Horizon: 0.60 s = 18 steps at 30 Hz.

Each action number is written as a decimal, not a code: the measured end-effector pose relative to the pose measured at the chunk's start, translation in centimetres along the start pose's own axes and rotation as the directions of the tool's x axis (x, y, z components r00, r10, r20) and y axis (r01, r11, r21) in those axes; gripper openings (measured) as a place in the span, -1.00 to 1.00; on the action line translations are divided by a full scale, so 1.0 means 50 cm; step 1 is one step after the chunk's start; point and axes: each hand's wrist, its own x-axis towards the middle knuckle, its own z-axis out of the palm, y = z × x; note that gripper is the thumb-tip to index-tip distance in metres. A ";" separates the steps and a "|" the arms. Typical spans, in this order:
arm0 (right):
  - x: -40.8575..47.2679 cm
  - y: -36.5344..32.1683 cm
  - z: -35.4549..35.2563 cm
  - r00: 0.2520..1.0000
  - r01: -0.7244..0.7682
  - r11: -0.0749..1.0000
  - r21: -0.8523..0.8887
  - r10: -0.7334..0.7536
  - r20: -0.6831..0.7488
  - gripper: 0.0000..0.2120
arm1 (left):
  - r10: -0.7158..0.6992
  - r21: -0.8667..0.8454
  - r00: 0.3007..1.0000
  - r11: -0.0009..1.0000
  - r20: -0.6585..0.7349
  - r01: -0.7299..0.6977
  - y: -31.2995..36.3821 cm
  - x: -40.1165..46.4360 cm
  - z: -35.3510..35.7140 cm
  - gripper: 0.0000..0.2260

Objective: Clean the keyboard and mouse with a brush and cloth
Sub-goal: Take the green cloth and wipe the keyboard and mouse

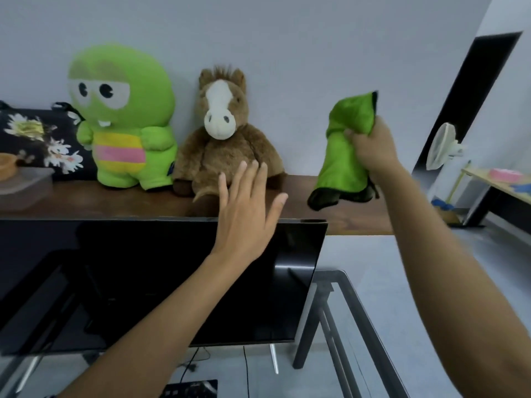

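Fingers curled tight, the right hand (pixel 370 150) grips a green cloth (pixel 343 156) aloft, the fabric hanging lengthwise below the fist, level with the wooden shelf (pixel 86 199). The left hand (pixel 247 208) is raised flat, fingers straight and spread, holding nothing, in front of the dark monitor (pixel 143 282). The keyboard (pixel 189 389) shows only as a corner at the bottom edge, far below both hands; the left hand appears nearer it. Mouse and brush are out of view.
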 end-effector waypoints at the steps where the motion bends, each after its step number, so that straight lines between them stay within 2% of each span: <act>1: -0.003 -0.037 -0.014 0.999 0.033 0.996 0.080 -0.032 -0.011 -0.60 | -0.021 -0.012 0.999 1.000 -0.023 0.021 -0.014 0.008 -0.025 -0.42; 4: -0.055 -0.130 -0.019 0.993 0.087 0.935 0.343 -0.107 0.041 -0.61 | -0.083 -0.038 0.996 0.996 -0.043 0.082 -0.063 0.015 -0.094 -0.45; 8: -0.201 -0.197 0.063 0.981 0.014 0.870 0.493 -0.107 0.162 -0.67 | -0.079 -0.164 0.992 0.985 -0.099 0.062 -0.147 -0.063 -0.163 -0.68; 13: -0.412 -0.221 0.216 0.946 -0.189 0.835 0.517 0.013 0.324 -0.79 | -0.161 -0.127 0.987 0.979 -0.028 0.156 -0.300 -0.245 -0.201 -0.79; 18: -0.606 -0.192 0.381 0.848 -0.434 0.784 0.443 0.191 0.493 -0.87 | -0.282 -0.083 0.954 0.953 0.104 0.291 -0.461 -0.431 -0.235 -0.79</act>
